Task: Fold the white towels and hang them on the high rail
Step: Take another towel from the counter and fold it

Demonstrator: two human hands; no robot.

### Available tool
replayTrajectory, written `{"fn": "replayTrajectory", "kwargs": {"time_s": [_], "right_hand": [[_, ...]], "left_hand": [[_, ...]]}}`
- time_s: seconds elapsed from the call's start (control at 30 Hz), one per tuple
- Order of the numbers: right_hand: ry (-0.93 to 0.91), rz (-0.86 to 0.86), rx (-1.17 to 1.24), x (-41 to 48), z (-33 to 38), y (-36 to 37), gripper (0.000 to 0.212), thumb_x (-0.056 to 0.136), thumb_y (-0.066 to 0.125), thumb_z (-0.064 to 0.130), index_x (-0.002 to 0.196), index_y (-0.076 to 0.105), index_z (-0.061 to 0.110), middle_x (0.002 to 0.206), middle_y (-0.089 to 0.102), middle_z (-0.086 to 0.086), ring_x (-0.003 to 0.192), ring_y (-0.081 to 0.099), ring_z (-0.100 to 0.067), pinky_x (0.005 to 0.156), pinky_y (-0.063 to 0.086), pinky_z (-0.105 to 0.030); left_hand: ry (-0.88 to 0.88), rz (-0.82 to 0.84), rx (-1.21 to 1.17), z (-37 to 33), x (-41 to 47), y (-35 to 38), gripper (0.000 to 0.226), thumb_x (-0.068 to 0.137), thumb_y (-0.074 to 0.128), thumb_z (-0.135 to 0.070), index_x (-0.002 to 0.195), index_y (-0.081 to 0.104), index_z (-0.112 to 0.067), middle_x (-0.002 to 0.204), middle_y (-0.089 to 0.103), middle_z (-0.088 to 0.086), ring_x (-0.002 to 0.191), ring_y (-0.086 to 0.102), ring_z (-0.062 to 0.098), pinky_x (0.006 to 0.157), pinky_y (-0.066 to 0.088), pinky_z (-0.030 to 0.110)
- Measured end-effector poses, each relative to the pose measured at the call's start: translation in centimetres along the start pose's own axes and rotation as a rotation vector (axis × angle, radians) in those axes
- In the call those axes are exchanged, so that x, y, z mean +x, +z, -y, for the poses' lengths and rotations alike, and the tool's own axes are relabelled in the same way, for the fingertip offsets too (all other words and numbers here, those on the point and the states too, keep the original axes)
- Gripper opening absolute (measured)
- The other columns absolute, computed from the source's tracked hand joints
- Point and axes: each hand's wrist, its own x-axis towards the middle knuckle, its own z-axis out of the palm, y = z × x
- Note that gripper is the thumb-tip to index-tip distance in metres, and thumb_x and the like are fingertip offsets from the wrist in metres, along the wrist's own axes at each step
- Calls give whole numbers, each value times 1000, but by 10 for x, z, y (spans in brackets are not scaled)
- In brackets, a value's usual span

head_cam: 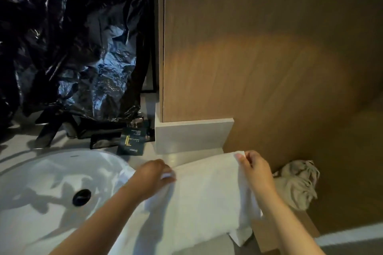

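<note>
A white towel (205, 198) is stretched across the counter to the right of the sink, its lower part hanging over the front edge. My left hand (154, 174) pinches the towel's upper left corner. My right hand (253, 166) pinches the upper right corner and lifts it slightly off the counter. Both forearms reach in from the bottom of the view. No rail is in view.
A white oval sink (51, 182) with a black drain fills the lower left. Black plastic sheeting (68, 43) covers the area behind it, above a dark tap and small dark packets (130, 141). A wooden wall panel (259, 58) rises ahead. A crumpled beige cloth (298, 184) lies at right.
</note>
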Motion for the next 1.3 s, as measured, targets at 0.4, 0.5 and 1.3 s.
{"fn": "replayTrajectory", "kwargs": {"time_s": [0.4,0.5,1.3], "right_hand": [[113,-104,-23,14,-36,30,26,100,52,29,101,61,4,93,68,-17,91,61,-36,72,41,-36],[112,-136,-51,14,-38,34,27,101,51,26,102,61,1,97,68,-22,93,61,-38,71,38,-36],[-450,503,-271,-38,55,140,33,98,56,34,127,64,19,129,60,2,119,50,-15,103,35,-22]], "left_hand": [[-233,15,-64,60,-22,16,47,85,42,-71,98,70,-35,90,64,-5,88,59,14,81,48,31],[-232,8,-23,70,-24,8,53,87,40,-70,76,69,-26,71,61,-4,71,57,11,70,48,29],[-823,-180,-714,77,-83,16,46,59,74,-55,74,59,-14,72,52,2,72,52,19,62,35,16]]}}
